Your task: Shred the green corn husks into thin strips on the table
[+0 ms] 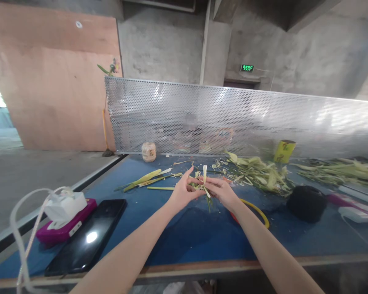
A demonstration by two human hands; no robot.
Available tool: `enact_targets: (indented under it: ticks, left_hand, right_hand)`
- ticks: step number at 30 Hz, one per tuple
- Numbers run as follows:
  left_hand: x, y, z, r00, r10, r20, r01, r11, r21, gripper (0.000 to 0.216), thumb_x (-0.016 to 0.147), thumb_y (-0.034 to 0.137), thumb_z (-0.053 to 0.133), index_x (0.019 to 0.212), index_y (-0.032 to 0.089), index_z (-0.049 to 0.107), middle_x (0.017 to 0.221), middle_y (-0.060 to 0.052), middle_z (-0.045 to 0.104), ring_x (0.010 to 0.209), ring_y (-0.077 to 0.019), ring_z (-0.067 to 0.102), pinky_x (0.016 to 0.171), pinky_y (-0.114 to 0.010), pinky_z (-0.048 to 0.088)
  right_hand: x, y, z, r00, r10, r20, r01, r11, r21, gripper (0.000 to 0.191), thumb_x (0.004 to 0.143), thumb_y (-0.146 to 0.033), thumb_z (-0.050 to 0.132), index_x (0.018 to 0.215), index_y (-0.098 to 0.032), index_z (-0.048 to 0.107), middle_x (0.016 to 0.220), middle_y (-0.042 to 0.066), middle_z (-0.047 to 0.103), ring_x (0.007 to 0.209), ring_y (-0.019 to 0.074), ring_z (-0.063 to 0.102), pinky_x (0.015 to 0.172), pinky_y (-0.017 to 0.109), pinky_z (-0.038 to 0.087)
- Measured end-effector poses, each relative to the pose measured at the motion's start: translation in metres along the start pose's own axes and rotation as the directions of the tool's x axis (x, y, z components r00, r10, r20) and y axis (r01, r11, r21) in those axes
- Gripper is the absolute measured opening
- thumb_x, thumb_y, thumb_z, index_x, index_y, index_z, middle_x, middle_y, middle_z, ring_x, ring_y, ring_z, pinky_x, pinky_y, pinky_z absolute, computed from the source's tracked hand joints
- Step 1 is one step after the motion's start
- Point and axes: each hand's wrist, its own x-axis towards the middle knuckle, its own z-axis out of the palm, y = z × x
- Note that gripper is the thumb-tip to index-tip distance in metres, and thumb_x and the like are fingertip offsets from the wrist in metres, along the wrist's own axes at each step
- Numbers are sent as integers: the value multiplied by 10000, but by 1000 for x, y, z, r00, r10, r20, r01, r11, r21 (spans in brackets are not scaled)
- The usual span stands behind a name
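Observation:
Both my hands meet over the middle of the blue table (190, 237). My left hand (181, 192) and my right hand (221, 190) pinch a small folded piece of pale green leaf strips (203, 182) between their fingertips. One strip end sticks up above the fingers and thin green ends hang below. Long green leaf strips (147, 178) lie on the table just beyond my left hand.
A heap of cut leaves (257, 173) spreads at the back right. A black round object (306, 203), a yellow ring (259, 210), a yellow cup (283, 151) and a small jar (149, 151) stand around. Near left lie a dark phone (88, 237) and a magenta device with white charger (64, 216). A perforated metal screen (233, 118) closes the back.

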Motion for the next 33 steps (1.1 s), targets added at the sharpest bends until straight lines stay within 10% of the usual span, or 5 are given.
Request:
enact_targets:
  ticks: [13,19,33]
  left_hand:
    - [1,2,1,990,-29,-140,27,999,-17,964,569,281,683,1325,221,88,823,-20,599,342,-1,375,307,-151,305]
    - [3,6,0,973,-112,-201,95,991,-90,951,556,282,695,1317,214,130,826,-21,605,314,15,365,301,-147,286]
    - [3,9,0,967,-99,-234,89,995,-54,957,566,310,684,1321,191,108,712,12,588,316,-7,380,281,-144,283]
  right_hand:
    - [3,5,5,996,82,36,-87,982,166,413,698,-489,524,984,-197,578,615,-3,553,483,81,414,444,210,282]
    - [0,0,4,978,-12,206,39,991,-127,267,673,-356,604,875,-181,607,672,2,591,606,104,492,536,216,345]
    - [-3,-10,9,985,14,172,50,931,-361,165,701,-293,535,719,-150,617,555,-10,572,479,84,444,504,220,352]
